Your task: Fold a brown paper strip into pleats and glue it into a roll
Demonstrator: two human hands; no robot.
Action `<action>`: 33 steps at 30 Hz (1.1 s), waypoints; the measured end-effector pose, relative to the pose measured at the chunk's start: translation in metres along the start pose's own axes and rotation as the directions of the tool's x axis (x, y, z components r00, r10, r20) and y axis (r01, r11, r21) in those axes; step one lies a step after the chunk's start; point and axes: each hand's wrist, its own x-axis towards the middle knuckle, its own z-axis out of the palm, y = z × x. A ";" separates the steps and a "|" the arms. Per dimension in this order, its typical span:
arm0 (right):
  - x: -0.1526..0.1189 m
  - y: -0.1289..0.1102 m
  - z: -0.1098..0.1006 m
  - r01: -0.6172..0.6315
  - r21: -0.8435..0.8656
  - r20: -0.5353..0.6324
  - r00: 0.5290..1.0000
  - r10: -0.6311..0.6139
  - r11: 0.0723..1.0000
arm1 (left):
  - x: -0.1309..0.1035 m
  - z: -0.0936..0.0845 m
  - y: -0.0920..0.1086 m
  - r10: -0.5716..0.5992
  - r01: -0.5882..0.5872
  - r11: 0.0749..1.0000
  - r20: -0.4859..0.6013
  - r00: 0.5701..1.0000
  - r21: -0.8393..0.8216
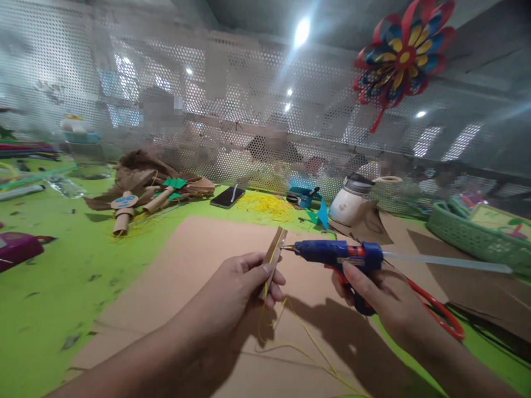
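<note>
My left hand (253, 279) pinches a narrow folded strip of brown paper (275, 246), held tilted over a large brown paper sheet (199, 249). A yellow string (305, 326) runs along the strip and trails down onto the sheet. In my right hand (385, 293) is a blue hot glue gun (332, 252), with a clear glue stick (448, 261) sticking out of its back. Its metal nozzle meets the strip's edge near the top; whether glue is coming out I cannot tell. Red scissor handles (440, 312) show behind my right wrist.
Crumpled brown paper figures (143, 182) lie at the left back. A phone (228, 197), a heap of yellow strings (267, 207) and a white jar (350, 202) line the back. A green basket (456, 229) stands right. A purple object (19, 250) is at the left edge.
</note>
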 end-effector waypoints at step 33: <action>-0.005 -0.007 -0.001 0.008 -0.106 0.041 0.999 -0.004 0.994 | -0.003 0.004 0.006 0.001 0.001 1.000 -0.075 0.997 0.024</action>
